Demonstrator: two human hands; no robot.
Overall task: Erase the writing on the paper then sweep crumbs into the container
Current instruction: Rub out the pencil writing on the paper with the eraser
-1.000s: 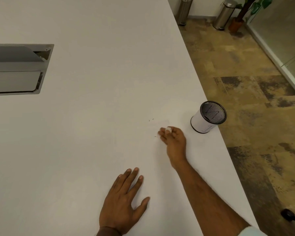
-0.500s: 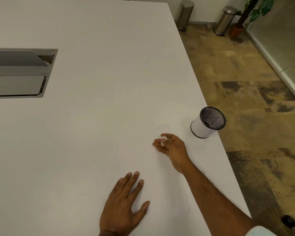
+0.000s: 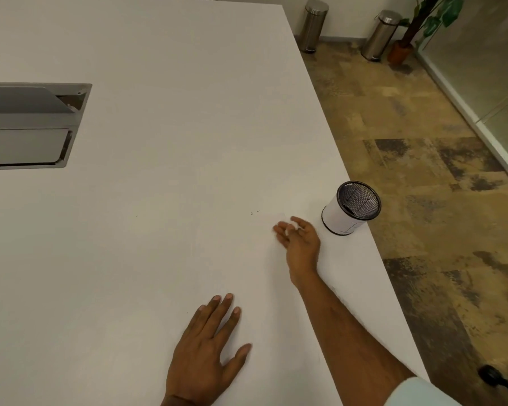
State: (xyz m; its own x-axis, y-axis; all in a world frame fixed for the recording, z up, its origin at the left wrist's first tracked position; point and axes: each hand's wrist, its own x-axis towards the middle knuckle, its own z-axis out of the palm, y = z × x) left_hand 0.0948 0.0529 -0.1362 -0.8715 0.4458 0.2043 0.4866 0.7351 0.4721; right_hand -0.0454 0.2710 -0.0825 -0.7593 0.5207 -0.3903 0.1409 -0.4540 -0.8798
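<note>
Surface [image 3: 159, 230]: large, white, matte. Right edge runs diagonally from the far right corner toward the near right. Grey metal hatch [image 3: 27, 127] set flush into the surface at the left edge. Sheet of white paper [image 3: 261, 288] lies flat near the right edge, barely distinct from the surface. A few dark crumbs [image 3: 255, 212] just beyond its far edge. Mesh container [image 3: 351, 208], white-wrapped, stands upright close to the right edge. Left hand [image 3: 206, 353] lies flat, palm down, on the paper's near part.
</note>
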